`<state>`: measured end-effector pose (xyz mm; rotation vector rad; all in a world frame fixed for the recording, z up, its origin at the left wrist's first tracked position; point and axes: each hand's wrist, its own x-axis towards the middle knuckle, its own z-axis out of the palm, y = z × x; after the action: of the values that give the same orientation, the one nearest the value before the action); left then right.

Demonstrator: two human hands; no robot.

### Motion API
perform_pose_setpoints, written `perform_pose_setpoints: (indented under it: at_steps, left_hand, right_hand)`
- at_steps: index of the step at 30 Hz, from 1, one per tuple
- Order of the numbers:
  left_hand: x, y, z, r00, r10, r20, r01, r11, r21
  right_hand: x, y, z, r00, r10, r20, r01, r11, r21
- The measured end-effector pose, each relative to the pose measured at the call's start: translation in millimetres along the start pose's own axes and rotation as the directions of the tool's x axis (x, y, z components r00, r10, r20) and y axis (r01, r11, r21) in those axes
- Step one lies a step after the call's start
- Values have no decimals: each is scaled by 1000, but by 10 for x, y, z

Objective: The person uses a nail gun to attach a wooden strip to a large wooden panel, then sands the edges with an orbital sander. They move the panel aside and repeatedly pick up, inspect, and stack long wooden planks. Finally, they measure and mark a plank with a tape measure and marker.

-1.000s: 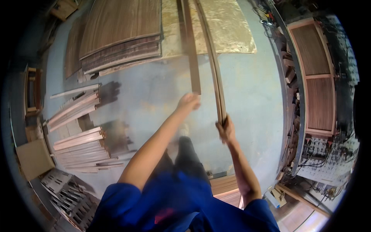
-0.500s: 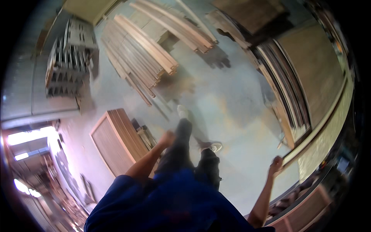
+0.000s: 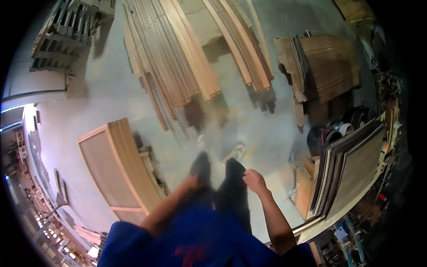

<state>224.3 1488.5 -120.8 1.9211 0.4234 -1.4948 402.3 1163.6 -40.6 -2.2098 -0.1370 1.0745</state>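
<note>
My left hand (image 3: 192, 182) hangs low in front of my dark trousers. Its fingers blur into the cloth, so their pose is unclear. Just to the right of my right leg, my right hand (image 3: 255, 181) is curled into a loose fist, with no object visible in it. Neither hand touches any of the wood around me. Left of my left arm stands a stack of framed wooden panels (image 3: 121, 164). On my right, upright sheets of board (image 3: 351, 171) lean together, beyond the reach of my bent right arm.
Long wooden strips (image 3: 171, 53) lie on the floor ahead, beside a narrower bundle of strips (image 3: 242, 44). Brown boards (image 3: 331, 62) lean farther right, near dark round containers (image 3: 321, 139). A slatted stack (image 3: 66, 35) stands far left. Grey floor (image 3: 267, 133) shows between these things.
My right hand has come away from the edge of the leaning boards and moved left to beside my leg. My view has turned, and my feet have shifted in a step.
</note>
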Motion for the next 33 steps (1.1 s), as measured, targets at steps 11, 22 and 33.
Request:
perform_pose_setpoints:
  at_steps: [11, 22, 33]
  left_hand:
    - [996, 333, -400, 823, -484, -297, 357, 848, -392]
    - [1584, 540, 354, 758, -513, -403, 339, 838, -428]
    - [2001, 485, 231, 755, -396, -522, 37, 821, -570]
  right_hand:
    - [4509, -49, 620, 955, 44, 293, 137, 811, -569]
    - [6108, -876, 1866, 985, -82, -153, 2, 885, -465]
    - [5048, -1130, 1142, 969, -171, -179, 105, 939, -328]
